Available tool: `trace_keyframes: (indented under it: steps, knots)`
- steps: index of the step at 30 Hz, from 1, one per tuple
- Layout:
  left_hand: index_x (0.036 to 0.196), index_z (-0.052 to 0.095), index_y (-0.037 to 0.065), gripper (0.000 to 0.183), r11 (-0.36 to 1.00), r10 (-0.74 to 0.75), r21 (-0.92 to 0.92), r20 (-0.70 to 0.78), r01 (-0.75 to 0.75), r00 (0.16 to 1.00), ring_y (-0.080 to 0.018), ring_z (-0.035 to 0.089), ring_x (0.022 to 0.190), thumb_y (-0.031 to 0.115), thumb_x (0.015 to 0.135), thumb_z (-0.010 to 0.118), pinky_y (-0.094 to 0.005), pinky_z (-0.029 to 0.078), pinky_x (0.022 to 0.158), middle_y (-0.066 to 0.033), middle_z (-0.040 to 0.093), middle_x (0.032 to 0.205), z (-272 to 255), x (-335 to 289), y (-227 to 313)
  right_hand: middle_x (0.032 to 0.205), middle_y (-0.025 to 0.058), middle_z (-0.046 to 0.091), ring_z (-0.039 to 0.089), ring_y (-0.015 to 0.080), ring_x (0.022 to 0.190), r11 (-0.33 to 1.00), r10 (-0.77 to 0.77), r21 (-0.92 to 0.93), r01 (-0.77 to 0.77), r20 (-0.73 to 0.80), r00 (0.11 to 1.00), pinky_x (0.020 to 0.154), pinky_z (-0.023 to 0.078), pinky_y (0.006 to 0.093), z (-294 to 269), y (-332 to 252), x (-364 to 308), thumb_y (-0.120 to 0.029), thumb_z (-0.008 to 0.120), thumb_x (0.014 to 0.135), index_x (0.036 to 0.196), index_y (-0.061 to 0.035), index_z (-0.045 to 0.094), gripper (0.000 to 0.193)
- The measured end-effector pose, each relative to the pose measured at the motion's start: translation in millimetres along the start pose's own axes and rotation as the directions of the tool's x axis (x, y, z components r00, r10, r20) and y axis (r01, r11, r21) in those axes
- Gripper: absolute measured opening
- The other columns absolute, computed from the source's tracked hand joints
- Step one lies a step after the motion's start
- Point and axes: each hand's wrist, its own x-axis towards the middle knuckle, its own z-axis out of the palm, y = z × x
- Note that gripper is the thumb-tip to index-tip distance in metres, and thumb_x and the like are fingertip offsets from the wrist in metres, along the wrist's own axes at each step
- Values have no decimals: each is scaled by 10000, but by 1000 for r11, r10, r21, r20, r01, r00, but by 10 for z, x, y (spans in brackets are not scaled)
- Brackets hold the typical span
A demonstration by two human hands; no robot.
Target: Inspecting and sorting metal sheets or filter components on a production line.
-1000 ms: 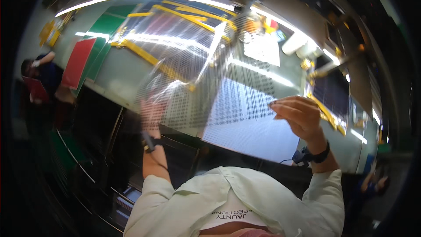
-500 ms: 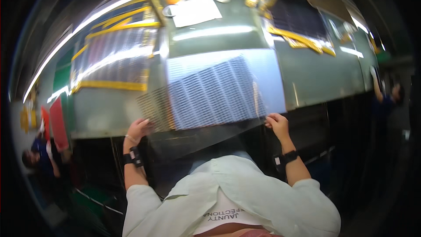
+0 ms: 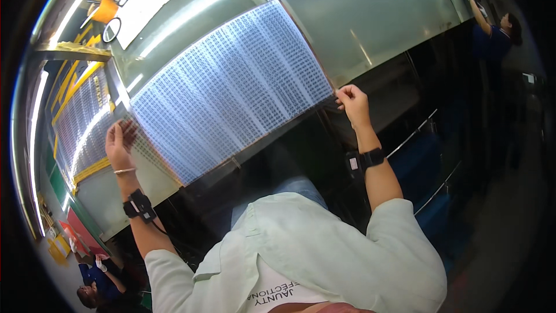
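Patterned film [image 3: 229, 90] spread flat on lit bench [image 3: 353, 29]. Right hand [image 3: 354, 106] pinching film's near right corner; left hand [image 3: 119, 144] beside left edge, grip unclear. Orange cup-shaped thing [image 3: 105, 10] upper left, contents indistinct.

A thin see-through sheet [image 3: 231, 93], printed all over with close, even rows of small dark marks, lies spread over a glowing bluish-white panel [image 3: 300, 35] around the upper middle of the frame. From here it looks nearly flat, the light coming up through it in paler bands. Panel and sheet both sit aslant, one corner toward the top centre, another toward the lower left. On the left the printed rows run out past the panel's lit edge, looking darker and browner where they leave the glow.
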Motion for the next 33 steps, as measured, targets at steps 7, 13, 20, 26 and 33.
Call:
trace_keyframes:
  steps: [7, 13, 20, 26, 33]
  knots:
    - [1064, 530, 13, 229, 997, 29, 65, -9, -28, 1000, -216, 619, 865, 187, 929, 467, -307, 507, 762, -145, 621, 1002, 63, 281, 45, 710, 26, 531, 492, 95, 636, 990, -82, -115, 77, -39, 996, 596, 419, 250, 47, 106, 81, -71, 655, 765, 738, 16, 560, 132]
    - [1074, 526, 14, 234, 995, 20, 102, -36, -17, 999, -202, 620, 860, 189, 926, 475, -287, 503, 749, -142, 620, 1016, 37, 336, 34, 689, 31, 531, 494, 103, 604, 974, -132, -191, 118, -58, 990, 573, 423, 243, 52, 142, 77, -77, 654, 771, 735, 9, 557, 135]
    - [1078, 525, 23, 232, 995, 39, 90, -6, -39, 999, -191, 621, 862, 193, 926, 477, -266, 494, 732, -130, 622, 1023, 8, 384, -23, 634, 20, 539, 492, 93, 554, 982, -113, -156, 105, -46, 992, 524, 428, 233, 71, 137, 35, -86, 639, 791, 751, 1, 550, 131]
    - [1071, 529, 31, 223, 995, 21, 100, -15, -19, 1000, -196, 622, 863, 191, 926, 477, -261, 493, 723, -125, 624, 1015, 36, 483, -89, 630, 37, 554, 501, 98, 559, 975, -162, -162, 151, -57, 985, 536, 425, 253, 41, 207, 84, -80, 625, 799, 747, 2, 535, 132]
    - [924, 639, 37, 246, 528, 115, 836, -249, 153, 962, -221, 622, 696, 257, 844, 561, -336, 482, 651, -107, 651, 810, -62, 701, -481, 623, 35, 467, 435, 111, 563, 935, -286, -241, 261, -77, 955, 538, 408, 272, 146, 215, 94, -79, 616, 789, 729, -16, 489, 154]
